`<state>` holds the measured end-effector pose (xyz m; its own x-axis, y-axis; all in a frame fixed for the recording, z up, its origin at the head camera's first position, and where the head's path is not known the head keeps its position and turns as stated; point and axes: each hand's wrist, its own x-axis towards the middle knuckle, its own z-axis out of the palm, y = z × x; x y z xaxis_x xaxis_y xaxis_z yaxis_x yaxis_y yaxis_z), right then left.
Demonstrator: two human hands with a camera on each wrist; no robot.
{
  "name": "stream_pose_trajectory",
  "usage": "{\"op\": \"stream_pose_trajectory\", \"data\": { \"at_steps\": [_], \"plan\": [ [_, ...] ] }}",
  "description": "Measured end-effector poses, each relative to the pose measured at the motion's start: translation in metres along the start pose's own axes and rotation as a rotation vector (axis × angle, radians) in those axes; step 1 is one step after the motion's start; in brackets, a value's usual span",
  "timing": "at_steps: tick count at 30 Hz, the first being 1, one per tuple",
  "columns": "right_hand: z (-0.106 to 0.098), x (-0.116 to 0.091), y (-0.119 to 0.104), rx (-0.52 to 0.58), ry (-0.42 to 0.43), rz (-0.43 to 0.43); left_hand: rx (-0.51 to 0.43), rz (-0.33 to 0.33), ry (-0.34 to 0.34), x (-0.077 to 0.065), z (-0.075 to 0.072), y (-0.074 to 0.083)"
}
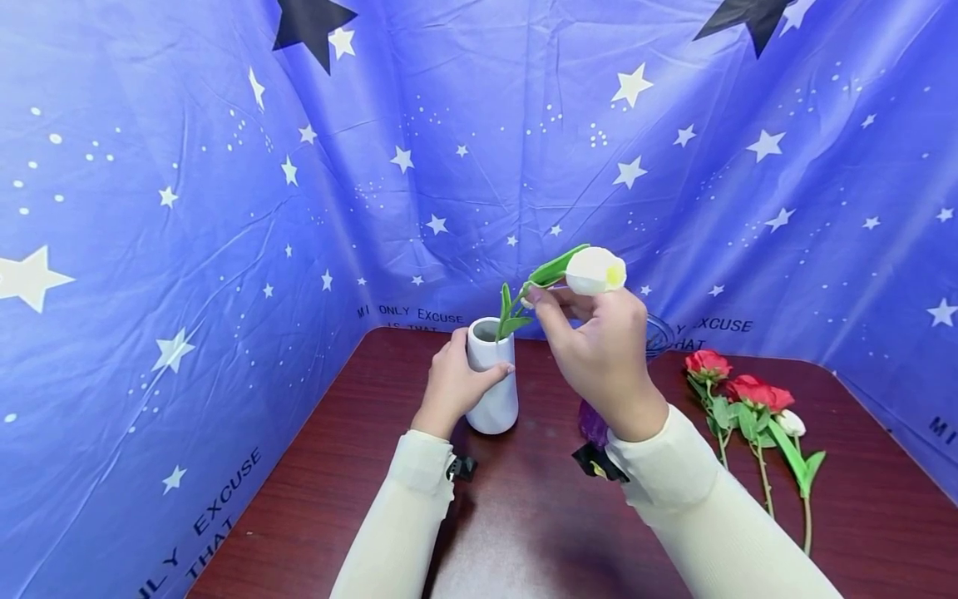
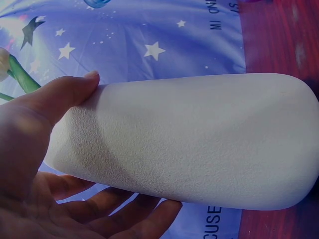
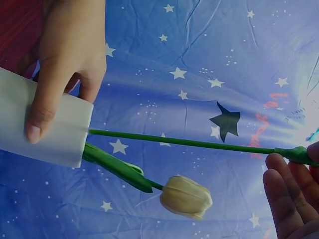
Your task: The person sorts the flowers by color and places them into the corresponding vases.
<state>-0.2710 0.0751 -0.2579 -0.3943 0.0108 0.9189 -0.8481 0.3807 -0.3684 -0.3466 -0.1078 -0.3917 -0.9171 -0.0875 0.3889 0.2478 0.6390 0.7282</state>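
My left hand (image 1: pixel 452 383) grips a white vase (image 1: pixel 494 408) standing on the table, thumb and fingers around its upper part. My right hand (image 1: pixel 602 353) pinches a white artificial tulip (image 1: pixel 591 270) near its leaf, just below the bloom. In the right wrist view, the held tulip's green stem (image 3: pixel 184 142) runs straight to the vase mouth, its lower end at the rim. Another white tulip (image 3: pixel 185 196) leans out of the vase beside that stem, its green leaf (image 3: pixel 117 167) against the rim.
On the right of the dark red table (image 1: pixel 861 499) lie two red roses, a nearer one (image 1: pixel 758 393) and a farther one (image 1: pixel 707 364), beside a white tulip (image 1: pixel 790 423). A blue and purple glass vessel (image 1: pixel 659 334) is partly hidden behind my right hand. Blue star-patterned cloth (image 1: pixel 479 191) surrounds the table.
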Motion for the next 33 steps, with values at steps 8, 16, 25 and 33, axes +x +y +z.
{"op": "stream_pose_trajectory", "data": {
  "at_steps": [8,16,25,33],
  "plan": [
    [0.005,-0.004,0.006,-0.028,-0.023,0.022,-0.001,-0.014,-0.011,-0.001,-0.001,0.0],
    [0.009,-0.006,0.013,-0.105,-0.035,0.002,0.006,-0.001,-0.005,0.001,-0.001,0.0],
    [0.013,-0.01,0.025,-0.152,-0.059,0.003,0.009,0.008,-0.002,0.001,-0.001,0.0],
    [0.018,-0.015,0.032,-0.146,-0.076,0.022,0.017,0.014,0.006,0.0,0.0,0.0]
  ]
}}
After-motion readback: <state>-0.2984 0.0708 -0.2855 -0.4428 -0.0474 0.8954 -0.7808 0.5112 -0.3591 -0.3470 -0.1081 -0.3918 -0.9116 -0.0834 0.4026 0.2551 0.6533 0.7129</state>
